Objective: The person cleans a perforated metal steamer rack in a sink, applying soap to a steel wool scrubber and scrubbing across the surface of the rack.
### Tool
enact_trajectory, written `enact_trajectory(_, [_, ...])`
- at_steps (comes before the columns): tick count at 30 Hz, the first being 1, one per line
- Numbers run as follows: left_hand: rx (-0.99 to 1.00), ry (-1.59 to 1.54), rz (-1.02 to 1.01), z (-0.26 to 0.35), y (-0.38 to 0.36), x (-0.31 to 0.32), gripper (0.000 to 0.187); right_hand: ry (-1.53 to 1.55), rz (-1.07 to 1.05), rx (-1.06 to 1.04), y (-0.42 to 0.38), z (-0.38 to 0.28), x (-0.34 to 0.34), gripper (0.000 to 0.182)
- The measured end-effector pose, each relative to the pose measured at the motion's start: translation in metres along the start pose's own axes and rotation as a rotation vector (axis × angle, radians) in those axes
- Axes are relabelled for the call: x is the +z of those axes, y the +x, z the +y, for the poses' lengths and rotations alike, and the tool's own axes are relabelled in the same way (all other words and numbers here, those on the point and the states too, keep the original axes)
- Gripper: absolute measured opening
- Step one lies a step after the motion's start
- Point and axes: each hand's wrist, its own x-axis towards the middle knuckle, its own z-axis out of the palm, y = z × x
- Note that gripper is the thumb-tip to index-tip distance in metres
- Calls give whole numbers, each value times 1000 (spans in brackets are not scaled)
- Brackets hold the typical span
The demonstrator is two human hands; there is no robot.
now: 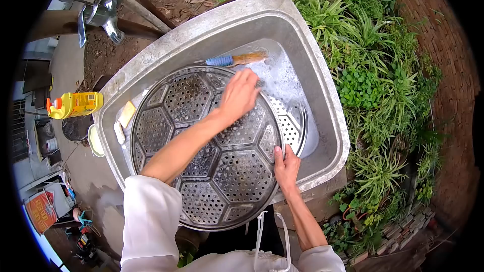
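A large round perforated metal steamer tray (244, 174) lies tilted across the stone sink (322, 90), its near edge over the front rim. My left hand (239, 94) is closed on the tray's upper right part; what its fingers hold, if anything, is hidden. My right hand (287, 167) grips the tray's right edge, thumb on top. Beneath it, a second perforated tray (290, 130) shows partly in soapy water (282, 75). A brush with a blue handle (219, 61) lies beyond the tray, near my left hand.
A yellow bottle (83, 105) stands at the sink's left, near a pale bowl (96, 141). Two pale bars (127, 115) rest inside the left wall. A metal tap (103, 17) is at the upper left. Green plants (363, 85) grow along the right.
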Motion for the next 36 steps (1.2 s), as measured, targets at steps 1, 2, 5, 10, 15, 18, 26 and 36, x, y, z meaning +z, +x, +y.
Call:
enact_trajectory(1, [167,-88,-66,24,-22,9,25,28,12,-34,4,-2,0,31])
enact_trajectory(2, [327,-187,-148,49,-44,17,28,54,22,-67,7,-3,-1,33])
enact_trajectory(5, [473,-292,-192,60,-58,7,31,208,36,5,-5,6,-18,36])
enact_trajectory(10, [48,29,-24,14,-38,-14,31,337,136,2,3,4,13,52])
enact_trajectory(15, [663,-146,-293,75,-87,0,21,351,3,140,4,9,-5,66])
enact_trajectory(18, [377,116,-142,52,-38,4,19,571,80,130,-1,26,9,70])
enact_trajectory(26, [515,50,-168,74,-61,-2,14,578,110,129,-1,30,15,63])
enact_trajectory(36, [219,137,10,59,-67,6,22,317,136,23,-18,4,-1,58])
